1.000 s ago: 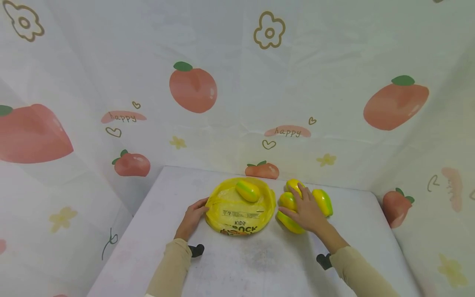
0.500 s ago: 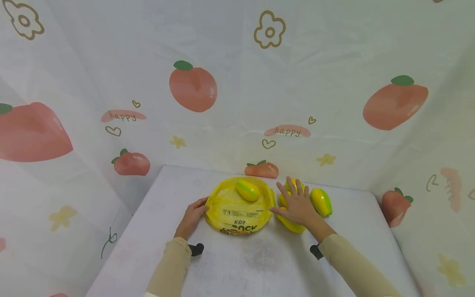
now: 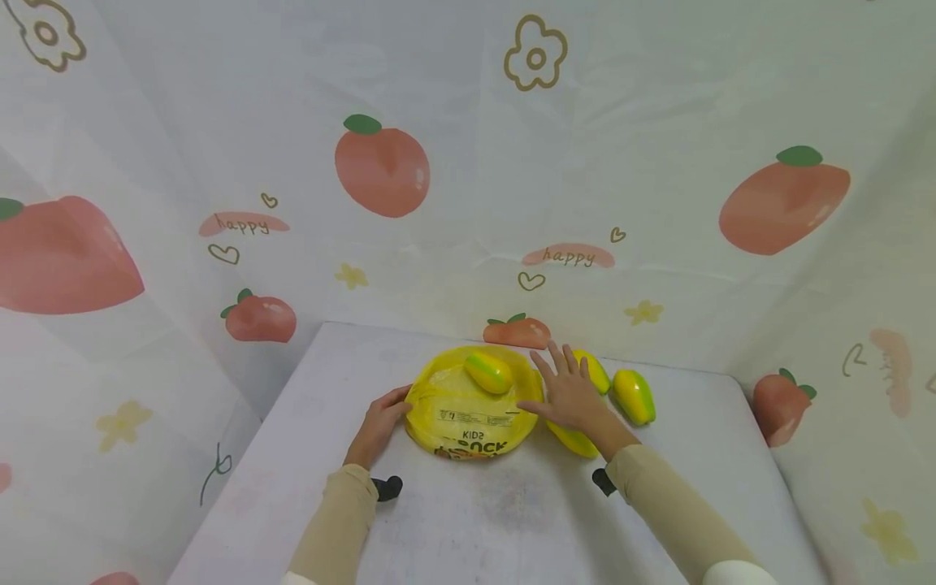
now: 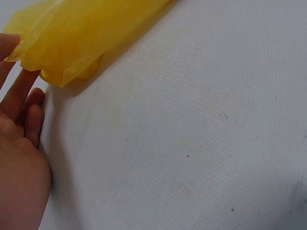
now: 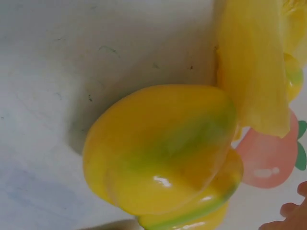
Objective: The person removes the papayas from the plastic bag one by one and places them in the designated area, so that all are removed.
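Observation:
A yellow plastic bag (image 3: 468, 443) with upside-down "KIDS" lettering spreads in a round shape on the table, one yellow-green mango-like fruit (image 3: 488, 374) lying on it. At its left edge my left hand (image 3: 378, 424) pinches the thin plastic (image 4: 72, 52) between thumb and fingers. Fingers spread, my right hand (image 3: 574, 400) hovers by the bag's right rim, over the loose fruits and partly hiding them. Close under the right wrist lies a large glossy fruit (image 5: 158, 148), a second fruit (image 5: 211, 201) behind it. Further right sit a back fruit (image 3: 592, 371) and an outer one (image 3: 634, 397).
The white table (image 3: 497, 520) stretches in front of the bag to the bottom of the view. A white cloth backdrop (image 3: 453, 268) with printed peaches, hearts and flowers rises behind the table and on both sides.
My right hand has slid left from above the fruits to the bag's right rim, its fingers spreading wider. The back right fruits show more now. My left hand has stayed put.

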Motion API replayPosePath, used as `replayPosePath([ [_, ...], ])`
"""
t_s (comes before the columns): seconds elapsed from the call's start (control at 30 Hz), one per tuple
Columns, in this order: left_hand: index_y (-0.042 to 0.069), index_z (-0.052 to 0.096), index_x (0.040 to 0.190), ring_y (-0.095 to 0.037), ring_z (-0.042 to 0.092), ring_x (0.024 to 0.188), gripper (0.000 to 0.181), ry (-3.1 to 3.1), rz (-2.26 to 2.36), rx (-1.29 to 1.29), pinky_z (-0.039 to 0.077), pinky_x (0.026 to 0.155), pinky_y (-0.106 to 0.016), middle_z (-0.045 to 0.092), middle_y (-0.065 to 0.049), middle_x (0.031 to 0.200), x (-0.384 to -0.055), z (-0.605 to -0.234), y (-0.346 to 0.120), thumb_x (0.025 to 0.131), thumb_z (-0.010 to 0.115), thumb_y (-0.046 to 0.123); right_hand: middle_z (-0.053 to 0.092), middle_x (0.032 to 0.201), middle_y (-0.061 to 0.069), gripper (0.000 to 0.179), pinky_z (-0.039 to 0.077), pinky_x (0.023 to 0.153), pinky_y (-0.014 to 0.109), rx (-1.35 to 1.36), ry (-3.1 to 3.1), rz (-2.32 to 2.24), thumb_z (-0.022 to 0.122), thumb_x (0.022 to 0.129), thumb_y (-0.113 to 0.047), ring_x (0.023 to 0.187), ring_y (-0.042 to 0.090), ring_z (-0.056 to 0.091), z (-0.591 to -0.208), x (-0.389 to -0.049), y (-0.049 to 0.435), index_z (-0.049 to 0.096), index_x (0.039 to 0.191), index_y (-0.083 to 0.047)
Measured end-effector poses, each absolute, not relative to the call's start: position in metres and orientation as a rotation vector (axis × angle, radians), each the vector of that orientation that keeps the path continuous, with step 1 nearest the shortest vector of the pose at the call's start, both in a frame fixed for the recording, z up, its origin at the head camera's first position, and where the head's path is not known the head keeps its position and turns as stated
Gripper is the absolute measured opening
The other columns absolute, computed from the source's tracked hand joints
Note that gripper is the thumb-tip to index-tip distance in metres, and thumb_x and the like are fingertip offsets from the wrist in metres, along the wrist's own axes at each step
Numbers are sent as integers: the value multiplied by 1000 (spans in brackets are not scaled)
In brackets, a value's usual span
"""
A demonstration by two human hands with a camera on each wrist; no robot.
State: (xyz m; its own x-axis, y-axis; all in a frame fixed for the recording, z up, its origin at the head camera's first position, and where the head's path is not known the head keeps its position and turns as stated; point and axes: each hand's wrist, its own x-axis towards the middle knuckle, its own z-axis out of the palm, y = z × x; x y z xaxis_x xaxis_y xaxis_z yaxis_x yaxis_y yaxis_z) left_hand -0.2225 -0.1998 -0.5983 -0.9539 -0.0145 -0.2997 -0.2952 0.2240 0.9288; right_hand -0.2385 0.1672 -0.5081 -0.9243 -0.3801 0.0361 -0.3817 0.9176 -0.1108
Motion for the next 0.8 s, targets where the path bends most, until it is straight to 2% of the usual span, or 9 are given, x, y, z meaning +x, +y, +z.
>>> replayPosePath([
  [0.23,19,57,146,-29,35,154,49,2281,1791,-291,27,128,-54,51,-5,157,-222,-599,-200,98,57,25,15,170,22,102,20,121,75,620,-3053,195,62,86,-72,155,50,17,-509,-247,159,26,163,-16],
  [0.57,18,56,147,-31,34,154,50,2286,1795,-272,26,128,-53,50,-7,157,-223,-601,-201,97,58,25,24,166,26,100,27,118,75,667,-3016,298,73,83,-64,150,53,29,-506,-257,142,34,159,-12],
  [0.8,16,56,146,-31,35,154,50,2288,1802,-262,27,128,-54,51,-8,157,-223,-601,-201,97,59,25,34,160,19,97,37,117,68,736,-2955,405,80,80,-58,151,44,30,-510,-263,127,38,157,-17],
])
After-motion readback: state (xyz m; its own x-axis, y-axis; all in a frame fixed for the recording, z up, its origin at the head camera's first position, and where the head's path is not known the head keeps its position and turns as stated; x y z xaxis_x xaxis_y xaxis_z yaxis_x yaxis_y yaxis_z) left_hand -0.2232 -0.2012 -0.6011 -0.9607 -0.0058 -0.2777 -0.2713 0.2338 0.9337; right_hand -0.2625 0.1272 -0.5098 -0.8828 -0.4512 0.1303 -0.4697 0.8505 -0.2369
